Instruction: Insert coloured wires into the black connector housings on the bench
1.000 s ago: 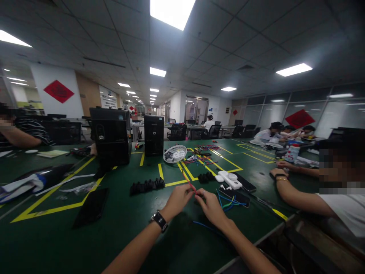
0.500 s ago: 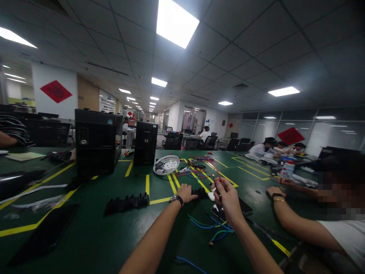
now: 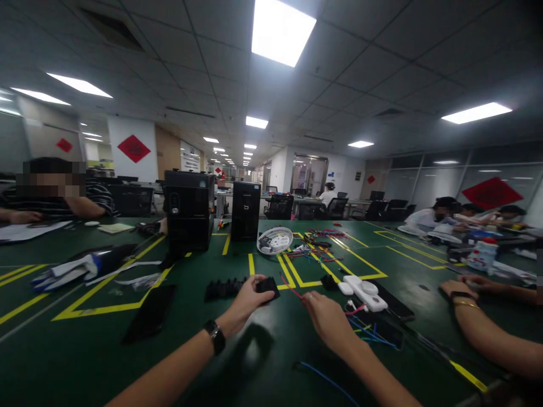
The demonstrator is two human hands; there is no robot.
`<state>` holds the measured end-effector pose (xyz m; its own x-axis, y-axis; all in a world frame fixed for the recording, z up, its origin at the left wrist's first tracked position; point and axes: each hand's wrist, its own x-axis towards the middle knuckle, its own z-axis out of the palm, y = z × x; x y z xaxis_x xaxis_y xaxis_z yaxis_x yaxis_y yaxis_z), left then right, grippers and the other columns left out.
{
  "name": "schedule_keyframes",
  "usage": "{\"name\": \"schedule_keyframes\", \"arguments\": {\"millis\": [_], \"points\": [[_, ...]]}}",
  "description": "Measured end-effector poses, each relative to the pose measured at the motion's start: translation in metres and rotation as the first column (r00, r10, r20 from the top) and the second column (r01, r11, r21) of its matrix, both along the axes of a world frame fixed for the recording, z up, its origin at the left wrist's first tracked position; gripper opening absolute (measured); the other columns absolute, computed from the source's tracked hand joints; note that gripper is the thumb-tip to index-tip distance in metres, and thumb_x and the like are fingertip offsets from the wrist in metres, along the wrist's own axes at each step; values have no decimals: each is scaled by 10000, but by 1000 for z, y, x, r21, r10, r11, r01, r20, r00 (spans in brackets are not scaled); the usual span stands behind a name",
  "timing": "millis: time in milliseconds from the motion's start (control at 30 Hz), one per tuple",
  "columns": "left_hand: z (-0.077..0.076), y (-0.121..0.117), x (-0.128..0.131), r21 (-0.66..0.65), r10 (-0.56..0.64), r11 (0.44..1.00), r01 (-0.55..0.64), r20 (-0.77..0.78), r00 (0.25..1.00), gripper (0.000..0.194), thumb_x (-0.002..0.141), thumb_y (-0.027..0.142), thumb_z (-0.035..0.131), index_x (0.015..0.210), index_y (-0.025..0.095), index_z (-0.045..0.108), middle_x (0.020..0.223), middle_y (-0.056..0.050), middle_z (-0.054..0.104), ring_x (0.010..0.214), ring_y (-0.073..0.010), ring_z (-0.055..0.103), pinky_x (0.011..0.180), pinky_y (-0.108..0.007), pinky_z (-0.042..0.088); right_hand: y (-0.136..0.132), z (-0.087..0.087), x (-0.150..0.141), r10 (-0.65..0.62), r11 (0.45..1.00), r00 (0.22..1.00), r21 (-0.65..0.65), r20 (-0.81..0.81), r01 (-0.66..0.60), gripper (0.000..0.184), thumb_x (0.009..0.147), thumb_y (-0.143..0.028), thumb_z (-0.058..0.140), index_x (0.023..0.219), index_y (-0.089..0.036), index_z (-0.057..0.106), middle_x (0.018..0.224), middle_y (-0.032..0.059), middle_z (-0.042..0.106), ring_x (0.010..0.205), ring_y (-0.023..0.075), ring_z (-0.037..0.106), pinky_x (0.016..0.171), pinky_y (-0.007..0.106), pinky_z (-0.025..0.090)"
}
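Observation:
My left hand [image 3: 248, 299] is closed around a small black block [image 3: 270, 285] and holds it over the green table. Behind my left wrist lies a ridged black strip [image 3: 220, 289], its right end close to my fingers. My right hand [image 3: 324, 317] pinches a thin red wire [image 3: 292, 288], whose free end points up and left toward the block. The wire's tip and the block stay apart. To the right of that hand, several blue and green wires [image 3: 373, 334] lie loose over a dark flat object.
A white power strip [image 3: 365, 294] and a black phone [image 3: 392, 302] are right of centre. A white basket [image 3: 275, 242], tangled wires [image 3: 326, 251] and two black computer cases [image 3: 189, 212] stand farther back. A co-worker's forearms [image 3: 487, 333] rest at the right.
My left hand has gone from reaching over the table to gripping the black block. The right hand has lowered, bringing the red wire nearer to it. The view has turned left.

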<state>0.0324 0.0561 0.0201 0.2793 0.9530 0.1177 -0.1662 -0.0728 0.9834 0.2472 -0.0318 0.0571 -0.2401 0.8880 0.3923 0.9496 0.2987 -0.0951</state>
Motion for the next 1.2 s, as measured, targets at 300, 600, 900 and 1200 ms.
{"name": "schedule_keyframes", "arguments": {"millis": [300,600,900,1200], "points": [[-16,-60,-106,-298,150,952,-71,251,956,619,592,141,814,1137,171,524,1091,-121,610,896,-195,644,772,-326,539,2,-17,-33,87,984,991,-163,106,-69,208,840,-282,509,972,-219,657,1225,89,551,1162,265,454,915,376,338],[-23,-62,-102,-173,79,985,-26,309,948,622,593,165,799,1103,204,446,1138,-144,608,828,-201,672,699,-318,545,50,-35,-98,-13,980,985,-192,173,47,131,830,-187,525,888,-166,642,987,131,637,952,253,575,756,320,394],[-26,-49,-103,-123,275,961,-246,426,862,623,562,176,802,1089,227,474,1155,-108,615,953,-225,650,848,-377,508,61,-30,-164,9,830,614,-337,-789,-445,76,839,-277,449,803,-213,428,518,-85,432,398,84,380,407,192,274],[-27,-56,-86,-192,215,973,-128,564,797,355,765,416,569,1072,256,493,1134,-84,640,1064,-253,599,821,-396,494,43,-46,-177,-87,764,279,-244,-956,-597,419,757,-577,596,749,-221,376,471,-111,439,320,31,269,311,147,197]]}}
